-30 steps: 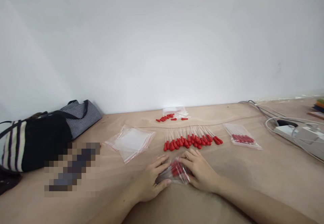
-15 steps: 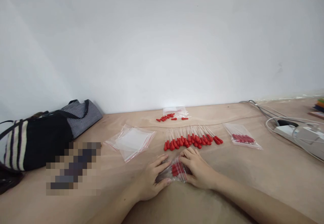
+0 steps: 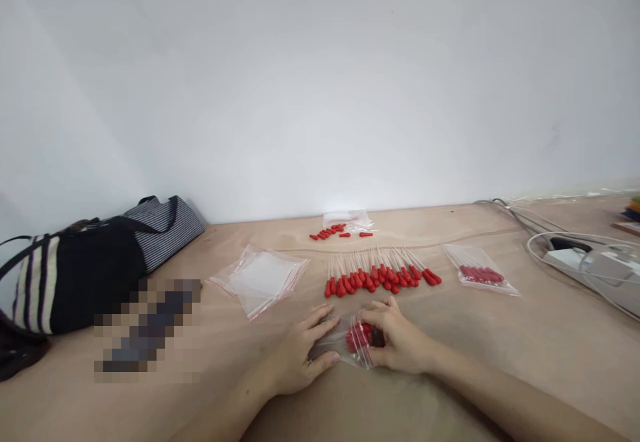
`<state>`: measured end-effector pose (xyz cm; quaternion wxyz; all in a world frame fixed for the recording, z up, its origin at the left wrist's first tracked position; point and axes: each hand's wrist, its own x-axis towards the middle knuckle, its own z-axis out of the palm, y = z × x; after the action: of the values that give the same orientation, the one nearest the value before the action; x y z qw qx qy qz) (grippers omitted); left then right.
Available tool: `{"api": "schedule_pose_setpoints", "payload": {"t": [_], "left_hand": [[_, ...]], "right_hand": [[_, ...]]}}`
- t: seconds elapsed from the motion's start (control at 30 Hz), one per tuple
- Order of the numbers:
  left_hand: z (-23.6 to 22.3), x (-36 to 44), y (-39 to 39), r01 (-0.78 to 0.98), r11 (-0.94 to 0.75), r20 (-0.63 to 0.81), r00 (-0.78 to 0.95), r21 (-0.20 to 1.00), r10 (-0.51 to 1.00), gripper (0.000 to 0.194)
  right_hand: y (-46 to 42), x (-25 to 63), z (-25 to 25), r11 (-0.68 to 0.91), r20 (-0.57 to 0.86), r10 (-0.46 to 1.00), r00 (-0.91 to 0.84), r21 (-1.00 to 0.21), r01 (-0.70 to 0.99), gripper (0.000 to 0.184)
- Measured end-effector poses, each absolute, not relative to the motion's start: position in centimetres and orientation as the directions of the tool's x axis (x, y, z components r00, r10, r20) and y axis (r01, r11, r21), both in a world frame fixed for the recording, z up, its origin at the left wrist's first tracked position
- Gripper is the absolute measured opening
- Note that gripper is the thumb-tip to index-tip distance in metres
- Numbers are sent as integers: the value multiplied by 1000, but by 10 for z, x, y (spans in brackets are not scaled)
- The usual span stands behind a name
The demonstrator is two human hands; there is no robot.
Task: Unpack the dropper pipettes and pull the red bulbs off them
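Note:
A clear zip-lock bag point(image 3: 327, 343) lies in front of me, with several red-bulbed droppers point(image 3: 359, 339) at its right end. My left hand point(image 3: 303, 352) holds the bag's left part, thumb on the near side and fingers on the far side. At the zip end, my right hand point(image 3: 397, 339) grips the bag's edge, fingers and thumb curved around the red bulbs. Just beyond my hands lies a row of droppers point(image 3: 373, 277) with red bulbs towards me and thin pale stems pointing away. Whether my right fingertips touch the bulbs is hidden.
Flat zip-lock bags point(image 3: 263, 282) are stacked at left. A filled bag of droppers point(image 3: 481, 272) lies at right. Loose red bulbs point(image 3: 327, 232) and pale stems sit near the wall. A striped bag point(image 3: 165, 232) is far left; a power strip point(image 3: 595, 272) with cables is far right.
The red bulbs in the bag have shifted slightly right, into the zip end. My right hand's fingers and thumb have spread wider around that end. My left hand has stayed nearly still.

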<state>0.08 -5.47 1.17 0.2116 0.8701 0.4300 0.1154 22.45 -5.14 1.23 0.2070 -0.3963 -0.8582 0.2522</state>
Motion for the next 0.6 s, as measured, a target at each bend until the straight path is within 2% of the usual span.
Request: {"api": "schedule_pose_setpoints", "payload": {"t": [0.1, 0.2, 0.27, 0.33, 0.43, 0.5, 0.6], "left_hand": [[14, 1, -55, 712, -531, -18, 605, 459, 796, 52], [16, 1, -55, 726, -525, -52, 606, 444, 794, 54], [17, 0, -55, 732, -524, -74, 609, 436, 790, 56], [19, -1, -56, 738, -514, -97, 606, 437, 789, 59], [21, -1, -57, 723, -513, -101, 617, 462, 780, 66], [23, -1, -58, 701, -523, -56, 622, 484, 781, 70], [26, -3, -57, 730, -464, 49, 512, 502, 858, 60]], "right_hand": [[-50, 237, 10, 457, 99, 820, -563, -705, 543, 17], [-47, 257, 5, 282, 1, 830, -558, -863, 419, 22], [-45, 270, 4, 217, -29, 820, -571, -908, 358, 23], [-46, 280, 6, 240, -28, 823, -567, -888, 393, 22], [-47, 284, 10, 359, 28, 852, -523, -758, 544, 24], [-47, 280, 12, 437, 91, 857, -507, -649, 623, 33], [-44, 271, 13, 499, 118, 840, -530, -553, 667, 39]]}}
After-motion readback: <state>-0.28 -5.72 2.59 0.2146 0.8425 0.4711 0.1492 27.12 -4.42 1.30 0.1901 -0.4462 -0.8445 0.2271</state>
